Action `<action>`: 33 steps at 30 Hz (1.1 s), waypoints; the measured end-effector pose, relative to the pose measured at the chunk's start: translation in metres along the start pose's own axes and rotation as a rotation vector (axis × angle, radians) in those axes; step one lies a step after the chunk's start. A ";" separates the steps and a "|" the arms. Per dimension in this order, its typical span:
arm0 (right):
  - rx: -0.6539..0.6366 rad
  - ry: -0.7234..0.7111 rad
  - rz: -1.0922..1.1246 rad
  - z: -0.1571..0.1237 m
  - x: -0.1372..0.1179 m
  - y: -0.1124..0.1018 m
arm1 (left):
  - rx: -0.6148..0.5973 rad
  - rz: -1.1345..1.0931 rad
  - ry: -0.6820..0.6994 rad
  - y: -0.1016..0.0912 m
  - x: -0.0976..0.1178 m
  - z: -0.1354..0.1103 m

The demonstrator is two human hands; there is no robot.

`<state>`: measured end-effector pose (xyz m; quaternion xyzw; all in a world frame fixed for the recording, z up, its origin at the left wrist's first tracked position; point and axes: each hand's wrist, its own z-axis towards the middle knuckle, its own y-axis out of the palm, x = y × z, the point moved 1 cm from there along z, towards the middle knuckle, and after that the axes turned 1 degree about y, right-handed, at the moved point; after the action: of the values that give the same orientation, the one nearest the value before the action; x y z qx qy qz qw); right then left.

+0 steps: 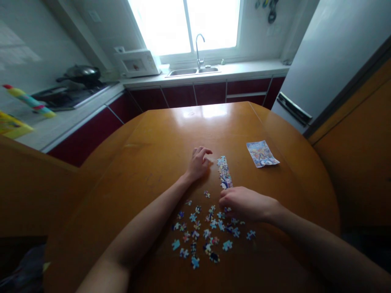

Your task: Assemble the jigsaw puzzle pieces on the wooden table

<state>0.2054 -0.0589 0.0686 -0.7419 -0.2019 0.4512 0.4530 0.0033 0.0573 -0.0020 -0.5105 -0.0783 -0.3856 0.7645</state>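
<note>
"Jigsaw strip, narrow, multicoloured and joined from small cardboard-like pieces, lies flat on the glossy orange-brown wooden table. What could spoil it?"

"Mostly the bare right hand. Its fingers are bent together at the strip's near end, hiding the edge there; whether they grip a piece, the view does not tell. Too much sideways push could skew the strip or pop a joint, since nothing frames it."

"And the bare left hand?"

"Loosely curled near the strip's far part, apart from it, with nothing seen in its grasp. The bare left forearm is likelier trouble: it runs just beside the scattered blue, pink and dark loose puzzle pieces, so a careless drag could sweep some away."

"Could the pieces themselves mislead?"

"Probably. Several pale blue ones look much alike, so one could be mistaken for another. The creased, colourful printed paper sheet lies to the right, its near edge seeming to curl; a brushing arm could shift it"
</note>
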 end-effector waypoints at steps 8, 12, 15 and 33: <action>-0.005 0.112 -0.065 -0.012 0.001 -0.006 | 0.000 -0.009 0.014 0.001 -0.001 0.000; 0.075 0.026 -0.026 -0.015 -0.009 -0.004 | -0.001 -0.012 0.004 0.000 0.000 0.001; 0.104 0.008 -0.022 -0.018 -0.019 -0.009 | -0.004 -0.011 0.006 0.000 0.000 0.001; 0.135 0.222 0.144 -0.054 -0.023 0.050 | -0.009 -0.029 0.026 0.001 -0.001 0.001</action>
<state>0.2344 -0.1267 0.0471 -0.7678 -0.0659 0.4103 0.4877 0.0040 0.0582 -0.0030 -0.5076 -0.0741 -0.4037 0.7575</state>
